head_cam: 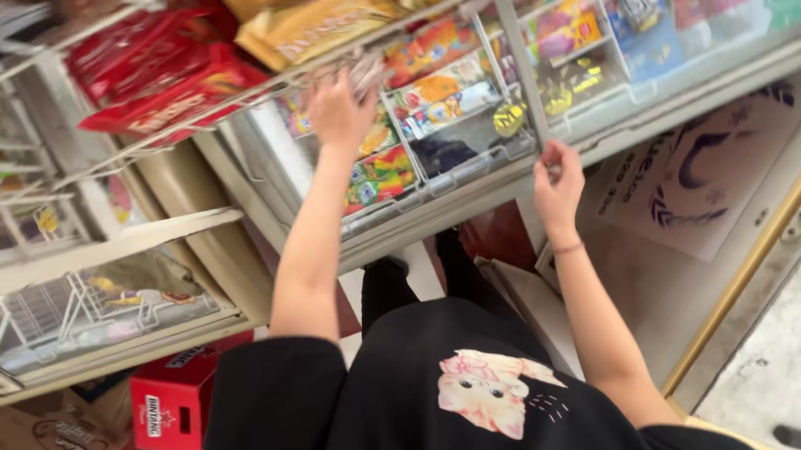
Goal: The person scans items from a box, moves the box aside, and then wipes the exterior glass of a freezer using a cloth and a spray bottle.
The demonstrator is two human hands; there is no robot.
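View from above of a person in a black top leaning over a chest freezer (471, 190) with a sliding glass lid. The left hand (339, 106) reaches forward, fingers spread flat on the glass lid (432, 116), palm down, gripping nothing. The right hand (556, 187) is at the freezer's near edge, fingers curled around the grey lid frame (521, 67) where it meets the rim. Beneath the glass, wire baskets hold brightly coloured ice cream packets (431, 93) in yellow, green, orange and blue. Above the freezer to the left, a wire rack (145, 142) carries red snack bags (164, 73) and golden bags (320, 21). A second glass-topped freezer (89, 311) stands at the left. On the floor beside it sits a red cardboard box (170, 401).
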